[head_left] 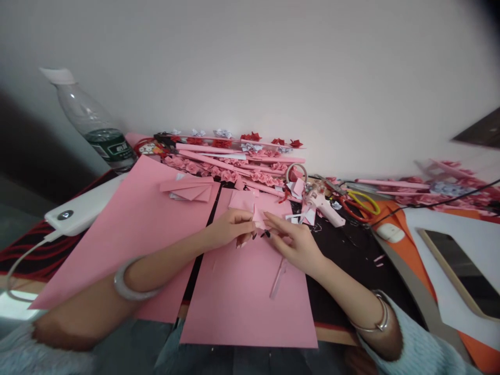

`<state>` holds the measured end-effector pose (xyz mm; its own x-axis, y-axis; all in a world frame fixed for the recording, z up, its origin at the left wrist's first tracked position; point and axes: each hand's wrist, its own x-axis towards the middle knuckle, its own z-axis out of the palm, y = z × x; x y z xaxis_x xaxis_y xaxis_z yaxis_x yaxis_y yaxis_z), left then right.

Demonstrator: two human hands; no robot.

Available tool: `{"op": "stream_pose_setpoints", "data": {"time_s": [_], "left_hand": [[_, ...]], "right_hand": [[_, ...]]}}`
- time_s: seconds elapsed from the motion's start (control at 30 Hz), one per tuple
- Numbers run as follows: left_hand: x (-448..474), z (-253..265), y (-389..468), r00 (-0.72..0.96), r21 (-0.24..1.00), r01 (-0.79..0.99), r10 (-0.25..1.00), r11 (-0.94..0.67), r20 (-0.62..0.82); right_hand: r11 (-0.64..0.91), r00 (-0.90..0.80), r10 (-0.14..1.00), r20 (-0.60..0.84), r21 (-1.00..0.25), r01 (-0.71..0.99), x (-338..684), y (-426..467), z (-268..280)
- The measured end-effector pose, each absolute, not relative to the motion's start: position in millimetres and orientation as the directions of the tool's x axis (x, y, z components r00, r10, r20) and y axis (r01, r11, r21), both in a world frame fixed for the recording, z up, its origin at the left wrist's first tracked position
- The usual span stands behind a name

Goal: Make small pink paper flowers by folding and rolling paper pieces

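Between my fingertips is a small folded piece of pink paper (258,214), over the middle of the table. My left hand (233,229) pinches it from the left, thumb against fingers. From the other side my right hand (294,240) closes its fingertips on the same piece. Underneath lies a large pink sheet (246,307), with a pink paper square (241,199) near its top. A thin clear stick (277,279), perhaps a glue stick, rests on the sheet below my right hand.
Pink paper rods and flowers (234,169) line the wall. Right of my hands are a hot glue gun (326,206), scissors (363,203) and a phone (461,271). Leftward stand a water bottle (111,146), a white power bank (84,205) and folded pink papers (191,187).
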<state>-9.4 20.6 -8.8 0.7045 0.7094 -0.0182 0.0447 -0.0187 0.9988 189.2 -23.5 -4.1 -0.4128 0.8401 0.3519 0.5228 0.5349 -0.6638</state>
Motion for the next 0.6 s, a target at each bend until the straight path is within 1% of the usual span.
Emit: {"op": "stream_pose_setpoints", "data": {"time_s": [0.17, 0.37, 0.5, 0.6], "left_hand": [[-8.6, -5.9, 20.4, 0.704, 0.998, 0.057, 0.710, -0.028, -0.020], [-7.8, -4.1, 19.7, 0.695, 0.999, 0.043, 0.718, 0.024, -0.047], [-8.5, -7.9, 22.1, 0.655, 0.992, 0.006, 0.749, 0.126, -0.099], [-9.0, -13.1, 24.4, 0.663, 0.958, -0.057, 0.728, 0.282, -0.175]], "right_hand": [[0.553, -0.406, 0.832, 0.379, -0.634, 0.541, 190.7, -23.2, -6.1], [0.546, -0.408, 0.833, 0.373, -0.670, 0.503, 189.2, -22.9, -6.0], [0.525, -0.370, 0.848, 0.378, -0.689, 0.500, 189.3, -23.4, -6.6], [0.552, -0.378, 0.833, 0.404, -0.658, 0.513, 190.9, -23.3, -7.7]]}}
